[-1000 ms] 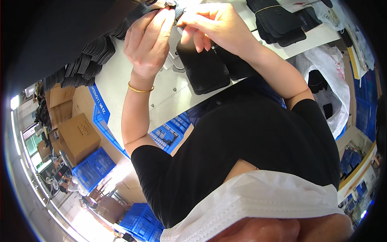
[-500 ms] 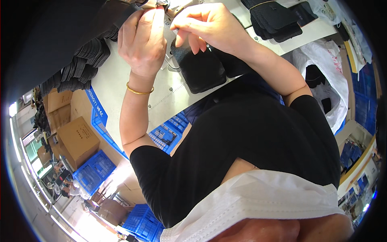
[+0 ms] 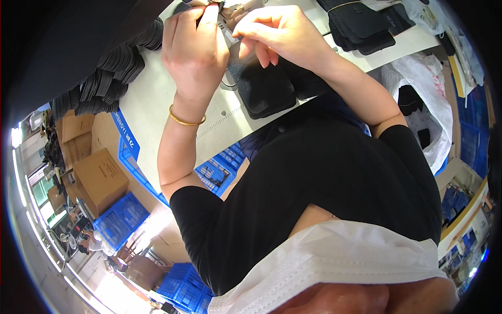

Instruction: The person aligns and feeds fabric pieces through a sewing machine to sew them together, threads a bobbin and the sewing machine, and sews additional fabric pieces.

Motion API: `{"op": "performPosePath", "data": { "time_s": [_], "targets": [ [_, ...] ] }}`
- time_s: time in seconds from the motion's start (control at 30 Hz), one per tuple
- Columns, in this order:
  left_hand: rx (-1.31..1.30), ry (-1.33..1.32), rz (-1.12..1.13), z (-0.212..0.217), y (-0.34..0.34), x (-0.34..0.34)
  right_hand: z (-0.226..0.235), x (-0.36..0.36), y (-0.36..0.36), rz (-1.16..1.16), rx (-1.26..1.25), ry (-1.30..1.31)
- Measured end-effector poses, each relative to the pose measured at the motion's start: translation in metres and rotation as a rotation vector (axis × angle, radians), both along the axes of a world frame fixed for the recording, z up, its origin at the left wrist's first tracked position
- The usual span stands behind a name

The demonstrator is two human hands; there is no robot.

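At the top of the head view, my left hand is closed beside the metal parts of what looks like a sewing machine. Something dark shows between its fingers, but its kind is hidden. To its right, my right hand has thumb and forefinger pinched together, the other fingers curled down; whatever sits in the pinch is too small to make out. Below that hand, a stack of black fabric pieces with rounded corners lies on the white tabletop, near its front edge.
Many stacked black pieces stand at the table's left. A banded bundle of black pieces lies at the far right. Beside the table hangs a white sack with black pieces inside. Cardboard boxes and blue crates are at left.
My left hand has shifted slightly to the right and turned a little, its fingers parting somewhat at the top. My right hand has moved slightly right, still pinched.
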State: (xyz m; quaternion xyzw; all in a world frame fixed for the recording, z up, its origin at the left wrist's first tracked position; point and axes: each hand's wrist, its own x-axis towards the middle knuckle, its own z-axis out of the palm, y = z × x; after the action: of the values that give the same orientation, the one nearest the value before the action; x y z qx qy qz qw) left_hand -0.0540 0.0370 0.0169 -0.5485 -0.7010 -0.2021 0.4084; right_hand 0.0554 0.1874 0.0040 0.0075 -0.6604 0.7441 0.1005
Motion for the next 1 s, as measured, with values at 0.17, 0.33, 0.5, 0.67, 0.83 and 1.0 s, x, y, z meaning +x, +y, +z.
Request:
{"op": "performPosePath", "data": {
  "time_s": [0.17,0.33,0.5,0.67,0.83,1.0],
  "targets": [
    [0.018,0.039,-0.047,0.000,-0.001,-0.004,-0.017,-0.002,0.001,0.003,0.082,0.009],
    [0.046,-0.056,-0.014,0.002,-0.004,0.001,-0.024,0.004,0.009,-0.011,0.096,-0.060],
    [-0.076,-0.305,-0.232,0.011,-0.021,-0.026,-0.022,0.009,0.010,0.003,0.132,-0.077],
    [0.084,-0.116,-0.162,0.007,-0.013,-0.003,-0.017,0.008,0.006,0.065,0.017,-0.042],
    [0.034,-0.097,-0.127,0.007,-0.006,0.031,-0.008,0.013,-0.004,0.086,0.095,0.025],
    [0.091,-0.110,-0.183,-0.002,-0.014,0.047,-0.005,0.026,-0.003,-0.032,0.149,0.024]
  ]
}}
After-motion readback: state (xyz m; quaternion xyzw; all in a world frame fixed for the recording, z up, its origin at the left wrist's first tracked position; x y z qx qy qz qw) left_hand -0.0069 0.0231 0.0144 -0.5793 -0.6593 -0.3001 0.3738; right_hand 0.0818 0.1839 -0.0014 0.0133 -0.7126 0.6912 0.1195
